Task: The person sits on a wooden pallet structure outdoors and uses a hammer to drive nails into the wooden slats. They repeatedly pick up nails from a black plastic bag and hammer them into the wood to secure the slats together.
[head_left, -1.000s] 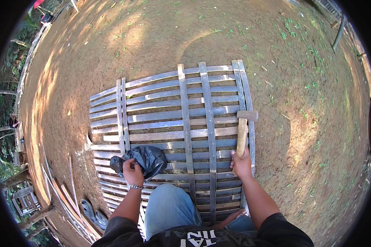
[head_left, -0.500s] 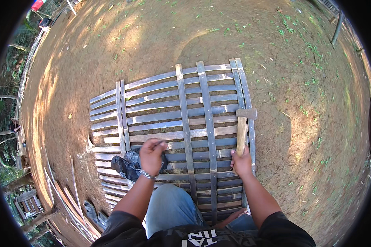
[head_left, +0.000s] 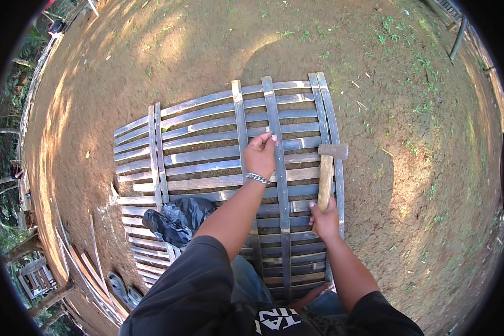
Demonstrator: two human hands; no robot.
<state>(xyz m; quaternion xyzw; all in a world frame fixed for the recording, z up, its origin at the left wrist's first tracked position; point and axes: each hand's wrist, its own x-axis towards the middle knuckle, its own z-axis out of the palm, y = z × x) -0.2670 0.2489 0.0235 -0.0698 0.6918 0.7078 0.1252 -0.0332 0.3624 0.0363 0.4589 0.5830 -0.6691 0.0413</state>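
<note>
A slatted wooden panel (head_left: 207, 182) lies flat on the ground beneath my hands, its thin cross slats joined by long upright strips. My right hand (head_left: 325, 217) grips the wooden handle of a hammer (head_left: 325, 179), whose head points away from me over the right-hand strips. Over the wide middle strip (head_left: 280, 173), my left hand (head_left: 260, 154) has its fingers pinched together at the tips; whatever they hold is too small to make out. A crumpled black plastic bag (head_left: 179, 219) rests on the slats left of my left forearm.
Bare brown soil (head_left: 207, 50) surrounds the panel, with grass tufts (head_left: 425, 106) on the right. Long thin strips of wood (head_left: 95, 274) lie at the lower left beside a pair of dark sandals (head_left: 123, 291). A post (head_left: 458, 38) stands at the far right.
My left hand has moved from above the black bag, forward and right to the middle strip, uncovering the bag. My right hand keeps its hold on the hammer in nearly the same place.
</note>
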